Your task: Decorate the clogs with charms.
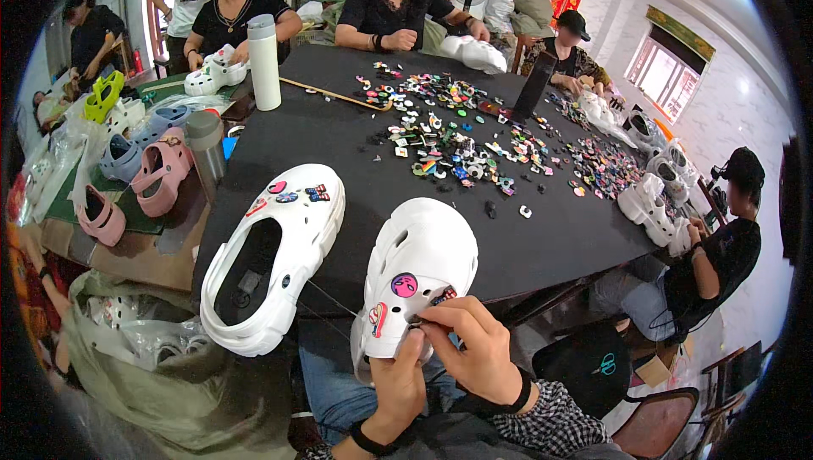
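A white clog [423, 240] with holes in its upper is tilted toe-up in front of me. On it sit a round pink charm [404, 285] and a red-and-white shoe-shaped charm [378, 319]. My left hand [396, 392] grips the clog's opening edge, thumb outside and fingers partly hidden. My right hand [478, 350] is closed in a pinch at the upper, beside a dark lettered charm [442, 296]; whatever its fingertips hold is too covered to name. To the left, a second white clog [315, 197] rests on the black table, bearing several charms.
Loose colourful charms [461, 155] cover the black table's [356, 134] middle and right. A white bottle [263, 66], a grey tumbler [205, 151] and pink clogs [163, 174] stand left. Several people work around the table. A green sack [169, 392] lies lower left.
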A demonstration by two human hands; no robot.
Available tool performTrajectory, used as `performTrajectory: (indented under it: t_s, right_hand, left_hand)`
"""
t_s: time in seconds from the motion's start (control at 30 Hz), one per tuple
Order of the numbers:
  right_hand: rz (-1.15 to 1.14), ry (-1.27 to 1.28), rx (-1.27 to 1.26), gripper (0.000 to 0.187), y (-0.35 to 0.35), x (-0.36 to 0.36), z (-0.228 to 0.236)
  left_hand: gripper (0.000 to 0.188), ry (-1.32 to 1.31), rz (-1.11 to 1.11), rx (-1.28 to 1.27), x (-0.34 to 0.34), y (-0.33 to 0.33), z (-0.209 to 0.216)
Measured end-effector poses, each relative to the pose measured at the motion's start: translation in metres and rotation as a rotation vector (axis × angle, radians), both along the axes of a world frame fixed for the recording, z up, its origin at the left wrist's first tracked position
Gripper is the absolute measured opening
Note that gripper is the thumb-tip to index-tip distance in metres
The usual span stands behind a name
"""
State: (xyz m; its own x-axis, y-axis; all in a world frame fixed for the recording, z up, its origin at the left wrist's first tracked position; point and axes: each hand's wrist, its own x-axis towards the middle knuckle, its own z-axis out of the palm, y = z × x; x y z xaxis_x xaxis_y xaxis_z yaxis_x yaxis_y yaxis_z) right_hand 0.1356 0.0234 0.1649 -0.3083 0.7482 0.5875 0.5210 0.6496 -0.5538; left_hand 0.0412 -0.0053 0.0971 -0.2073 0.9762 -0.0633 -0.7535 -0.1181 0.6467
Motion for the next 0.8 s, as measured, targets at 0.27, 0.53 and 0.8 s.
performTrajectory:
  t_s: [0.27,0.53,0.8]
  right_hand:
    - [-0.016,-0.084,-0.040,0.026,-0.003,0.010,0.003]
    - [-0.107,-0.454,0.189,0.082,0.013,0.015,0.047]
    - [0.050,-0.480,0.033,0.093,0.028,0.013,0.045]
  left_hand:
    - [0.031,0.137,0.065,0.039,0.004,-0.004,-0.008]
    - [0.039,-0.038,0.068,0.009,0.009,-0.001,-0.011]
    - [0.050,0.120,0.100,-0.038,0.007,-0.004,-0.019]
